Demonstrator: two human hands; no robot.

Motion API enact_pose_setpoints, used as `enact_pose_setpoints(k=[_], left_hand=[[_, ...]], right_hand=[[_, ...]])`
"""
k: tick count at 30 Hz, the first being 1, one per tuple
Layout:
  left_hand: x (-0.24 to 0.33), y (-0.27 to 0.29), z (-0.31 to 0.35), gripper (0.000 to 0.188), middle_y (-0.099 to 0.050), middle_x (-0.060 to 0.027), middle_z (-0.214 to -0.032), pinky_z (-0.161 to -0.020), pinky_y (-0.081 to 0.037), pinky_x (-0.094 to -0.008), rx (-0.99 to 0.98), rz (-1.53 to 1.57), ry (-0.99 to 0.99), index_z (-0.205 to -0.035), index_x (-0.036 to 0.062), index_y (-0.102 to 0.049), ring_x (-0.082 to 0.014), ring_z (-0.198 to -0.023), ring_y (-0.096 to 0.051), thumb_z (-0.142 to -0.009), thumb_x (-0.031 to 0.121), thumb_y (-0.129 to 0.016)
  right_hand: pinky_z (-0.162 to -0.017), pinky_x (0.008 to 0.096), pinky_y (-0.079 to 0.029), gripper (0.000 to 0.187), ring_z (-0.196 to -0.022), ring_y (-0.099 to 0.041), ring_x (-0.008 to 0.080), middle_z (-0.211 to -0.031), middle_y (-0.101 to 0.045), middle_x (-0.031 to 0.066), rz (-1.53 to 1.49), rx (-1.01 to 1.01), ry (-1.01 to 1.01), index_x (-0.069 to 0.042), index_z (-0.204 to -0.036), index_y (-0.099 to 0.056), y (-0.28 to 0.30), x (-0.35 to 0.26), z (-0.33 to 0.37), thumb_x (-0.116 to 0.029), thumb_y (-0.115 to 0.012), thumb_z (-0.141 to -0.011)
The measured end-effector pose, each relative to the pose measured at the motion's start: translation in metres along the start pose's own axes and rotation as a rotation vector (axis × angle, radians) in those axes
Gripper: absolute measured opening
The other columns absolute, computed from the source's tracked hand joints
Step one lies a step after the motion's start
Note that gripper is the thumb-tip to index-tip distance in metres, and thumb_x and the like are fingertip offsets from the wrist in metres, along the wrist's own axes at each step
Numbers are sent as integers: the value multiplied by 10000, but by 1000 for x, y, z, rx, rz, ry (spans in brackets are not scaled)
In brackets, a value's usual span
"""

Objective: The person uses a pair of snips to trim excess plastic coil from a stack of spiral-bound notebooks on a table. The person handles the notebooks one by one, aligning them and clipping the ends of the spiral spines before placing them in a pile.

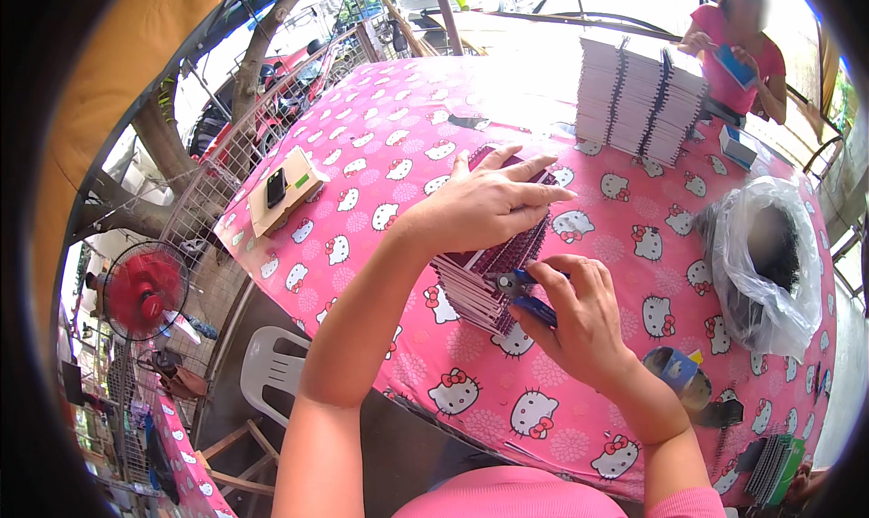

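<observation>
A stack of dark maroon spiral-bound notebooks (pixel 472 303) stands on the pink table in front of me. My left hand (pixel 498 199) lies over the top of the stack with its fingers spread. In my right hand (pixel 581 314) is a pair of blue-handled pliers (pixel 536 311), gripped between thumb and fingers. Their grey jaws reach the near right corner of the stack, by the ends of the dark coil bindings. Whether the jaws close on a wire is too small to tell.
Tall stacks of spiral-bound books (pixel 638 102) stand at the far right, near a person in pink (pixel 742 52) holding a blue item. A plastic bag (pixel 769 265) with dark coils, a tape roll (pixel 679 373) and green notebooks (pixel 778 468) lie right. A phone (pixel 276 186) rests on cardboard at left.
</observation>
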State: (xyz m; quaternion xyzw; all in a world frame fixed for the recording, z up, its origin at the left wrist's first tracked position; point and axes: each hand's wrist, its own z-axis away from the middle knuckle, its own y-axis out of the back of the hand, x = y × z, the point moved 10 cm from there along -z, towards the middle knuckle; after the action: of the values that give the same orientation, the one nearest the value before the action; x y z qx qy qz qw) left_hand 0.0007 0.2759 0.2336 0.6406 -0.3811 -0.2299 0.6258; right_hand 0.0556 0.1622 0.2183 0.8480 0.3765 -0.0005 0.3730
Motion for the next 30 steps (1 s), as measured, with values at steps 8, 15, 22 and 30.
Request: enact_pose_setpoints(k=[8, 15, 22, 30], left_hand=[[15, 0, -9, 473, -320, -40, -1526, -1057, -194, -672, -19, -80, -53, -1247, 271, -592, -372, -1403, -242, -805, 435, -639], [3, 5, 0, 495, -341, -90, -1510, -1123, -200, -557, -40, -57, -4, -1174, 227, -611, -388, -1396, -261, -683, 275, -651], [19, 1, -12, 458, -337, -70, -1511, -1073, -158, -682, -45, -16, -33, -1159, 217, -594, -360, -1418, -221, -703, 232, -632], [4, 4, -2, 475, -374, -82, -1488, -1071, -192, -651, 11, 42, -78, -1159, 202, -611, -350, -1396, -268, -685, 236, -618]], right_hand=[[-524, 266, -491, 453, -595, -609, 109, -750, -655, 47, -1370, -617, -974, 39, -922, -655, -71, 45, 42, -411, -607, -921], [-829, 452, -488, 375, -974, -576, 351, -1038, -566, 174, -28, -469, -470, -31, -1050, -568, -47, 124, 101, -99, -723, -715], [-820, 465, -462, 332, -958, -575, 389, -999, -577, 203, 225, -444, -721, -35, -1040, -481, -9, 269, 201, -6, -632, -746], [-739, 491, -500, 294, -844, -628, 425, -887, -622, 241, 735, 408, -736, -52, -1083, -530, 195, 264, 121, -87, -621, -805]])
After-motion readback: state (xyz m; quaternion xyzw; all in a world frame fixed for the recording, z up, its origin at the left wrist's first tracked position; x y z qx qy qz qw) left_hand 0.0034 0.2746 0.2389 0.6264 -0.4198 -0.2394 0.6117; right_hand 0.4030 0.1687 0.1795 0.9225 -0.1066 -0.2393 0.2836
